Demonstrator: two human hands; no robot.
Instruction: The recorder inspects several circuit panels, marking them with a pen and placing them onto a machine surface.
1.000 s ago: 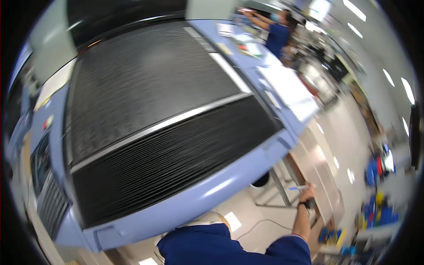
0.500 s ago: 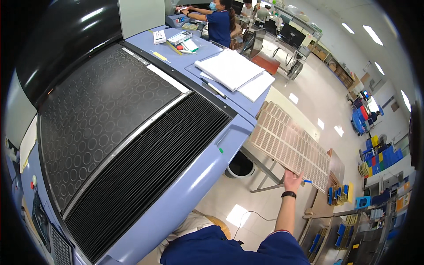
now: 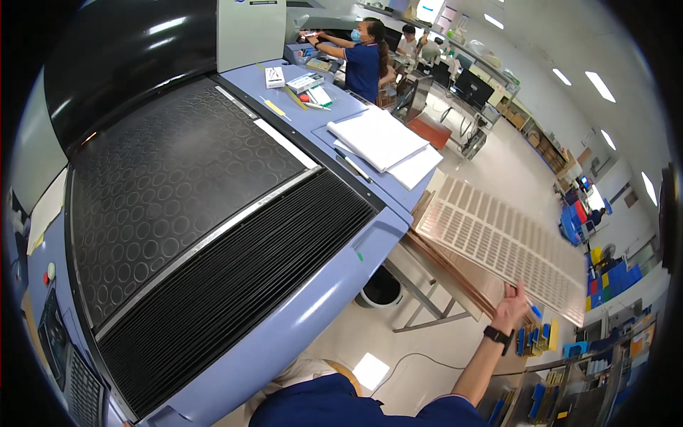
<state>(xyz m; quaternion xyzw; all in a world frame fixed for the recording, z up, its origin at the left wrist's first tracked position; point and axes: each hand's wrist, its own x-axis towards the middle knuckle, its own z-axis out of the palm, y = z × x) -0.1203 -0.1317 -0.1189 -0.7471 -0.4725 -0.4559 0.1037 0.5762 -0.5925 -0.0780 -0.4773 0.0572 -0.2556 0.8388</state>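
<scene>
My right hand [image 3: 511, 310], with a dark band on its wrist, grips the near edge of a thin tan panel [image 3: 505, 245] printed with rows of small pale rectangles. The panel is tilted and raised at my end, above a stack of brown sheets [image 3: 455, 267] on a stand. A blue pen-like thing [image 3: 535, 311] pokes out beside my fingers; whether I hold it too is hard to see. My left hand is out of view.
On my left is a large blue machine with a dark circle-patterned bed [image 3: 178, 192] and black ribbed cover [image 3: 242, 285]. Papers [image 3: 380, 139] and a pen [image 3: 353, 165] lie on its ledge. A bin [image 3: 380, 288] stands below. A co-worker [image 3: 363, 67] works behind.
My right hand has moved right with the panel, lifting its near end and showing more of the brown stack underneath. The head view has shifted slightly.
</scene>
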